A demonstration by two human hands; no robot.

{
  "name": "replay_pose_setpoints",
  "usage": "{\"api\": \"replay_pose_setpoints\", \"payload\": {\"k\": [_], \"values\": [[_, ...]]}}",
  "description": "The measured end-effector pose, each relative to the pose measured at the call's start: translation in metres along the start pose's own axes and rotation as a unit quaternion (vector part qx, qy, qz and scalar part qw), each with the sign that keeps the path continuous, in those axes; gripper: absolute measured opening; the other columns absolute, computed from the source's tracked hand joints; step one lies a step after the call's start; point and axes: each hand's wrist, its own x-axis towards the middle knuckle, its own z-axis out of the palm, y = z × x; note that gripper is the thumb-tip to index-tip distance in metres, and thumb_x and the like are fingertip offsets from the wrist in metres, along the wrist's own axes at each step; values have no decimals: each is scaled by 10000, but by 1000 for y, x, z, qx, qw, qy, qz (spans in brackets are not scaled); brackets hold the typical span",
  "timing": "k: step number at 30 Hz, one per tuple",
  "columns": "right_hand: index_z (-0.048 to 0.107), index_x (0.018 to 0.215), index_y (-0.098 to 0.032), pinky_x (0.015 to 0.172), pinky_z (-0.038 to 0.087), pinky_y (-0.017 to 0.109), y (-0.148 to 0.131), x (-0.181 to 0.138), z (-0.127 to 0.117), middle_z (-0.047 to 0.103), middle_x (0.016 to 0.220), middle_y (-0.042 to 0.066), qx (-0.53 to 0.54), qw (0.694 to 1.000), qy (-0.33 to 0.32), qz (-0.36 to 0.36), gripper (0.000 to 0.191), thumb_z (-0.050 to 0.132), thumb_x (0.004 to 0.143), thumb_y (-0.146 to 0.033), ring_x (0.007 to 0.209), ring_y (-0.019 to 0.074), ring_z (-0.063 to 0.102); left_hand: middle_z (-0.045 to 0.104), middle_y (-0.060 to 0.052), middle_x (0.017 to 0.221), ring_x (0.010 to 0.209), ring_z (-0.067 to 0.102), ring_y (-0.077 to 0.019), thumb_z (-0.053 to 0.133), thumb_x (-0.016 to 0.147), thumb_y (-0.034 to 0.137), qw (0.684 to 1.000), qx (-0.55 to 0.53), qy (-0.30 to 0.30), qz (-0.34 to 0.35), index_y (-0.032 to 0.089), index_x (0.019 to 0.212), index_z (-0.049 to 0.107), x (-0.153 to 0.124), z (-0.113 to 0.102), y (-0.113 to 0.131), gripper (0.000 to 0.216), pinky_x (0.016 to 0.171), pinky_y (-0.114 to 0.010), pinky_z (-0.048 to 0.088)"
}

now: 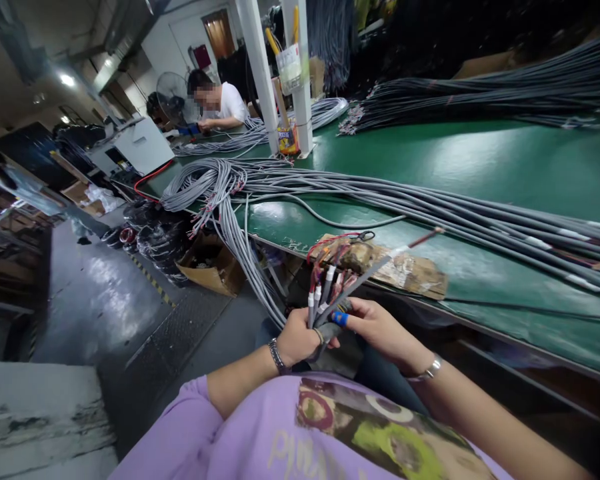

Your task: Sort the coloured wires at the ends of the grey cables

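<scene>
My left hand [300, 335] is closed round a bunch of grey cables [318, 312] whose ends point up, with white bands and reddish wires at the tips. Blue tape wraps a finger of my right hand [375, 327], which pinches a single grey cable [375, 268] beside the bunch. That cable slants up to the right and ends in a bared brown-red tip. Just beyond my hands, a worn piece of cardboard [425, 277] lies at the table edge with red wires and a brownish lump on it.
Long grey cables [360, 190] run across the green table [480, 157], coiled at the left and drooping over the edge. Dark cable bundles [460, 97] lie at the back. A white post [260, 67] stands mid-table. Another person [230, 107] sits beyond. A cardboard box [213, 267] is on the floor.
</scene>
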Motion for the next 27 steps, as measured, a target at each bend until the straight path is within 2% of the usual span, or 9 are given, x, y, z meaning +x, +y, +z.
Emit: {"api": "replay_pose_setpoints", "payload": {"k": [3,5,9,11,13,17,19,21,27], "values": [[675,718,-181,637,477,307,5,0,-3,659,647,19,-28,999,31,-1,280,774,659,-436,618,175,585,604,-31,511,452,526,-115,768,608,448,999,15,-29,-38,118,647,647,0,-3,0,354,486,-231,439],[676,710,-179,629,480,296,9,0,-8,652,661,24,-29,998,62,4,310,769,659,-470,636,168,575,603,-28,511,450,522,-110,763,616,452,999,14,-24,-34,118,652,650,0,-4,-1,355,486,-227,436],[669,749,-191,634,515,317,17,-2,-15,646,718,32,61,990,117,53,376,737,668,-552,625,147,569,598,-37,511,475,537,-113,738,638,509,998,-32,57,9,124,581,617,1,-3,-2,407,529,-241,460],[656,764,-192,608,516,320,20,-5,-12,634,714,28,93,986,114,74,389,750,654,-552,593,135,552,596,-40,504,486,550,-123,733,634,537,994,-51,94,18,128,571,607,2,-2,-2,433,539,-249,464],[640,767,-184,562,477,282,20,-8,-4,615,665,18,72,990,109,62,373,754,668,-524,568,124,526,592,-39,499,481,552,-126,733,627,551,993,-59,103,22,128,577,606,3,0,-1,445,527,-249,457],[602,734,-198,573,432,279,16,-9,11,628,613,12,6,994,113,-6,307,715,724,-483,578,147,539,589,-40,495,473,556,-130,757,601,538,998,-47,36,9,117,583,615,3,-2,0,445,515,-251,462],[590,724,-208,606,445,303,13,-7,14,631,585,8,-3,996,88,-11,294,713,722,-475,567,162,554,601,-38,508,474,560,-129,778,585,511,999,-34,-8,-5,110,622,639,2,-4,0,426,524,-253,473],[582,722,-213,612,448,313,11,-6,15,634,576,6,-10,997,76,-10,288,714,718,-468,556,167,555,614,-42,523,481,564,-129,781,588,494,1000,-24,-15,-4,107,644,656,0,-6,-3,410,520,-247,470],[577,648,-198,507,349,262,14,-1,13,538,561,-15,-31,987,160,-8,331,712,691,-497,514,117,421,620,-57,520,491,561,-131,725,660,522,993,-68,88,41,121,596,634,4,-7,-14,416,528,-251,470]]}}
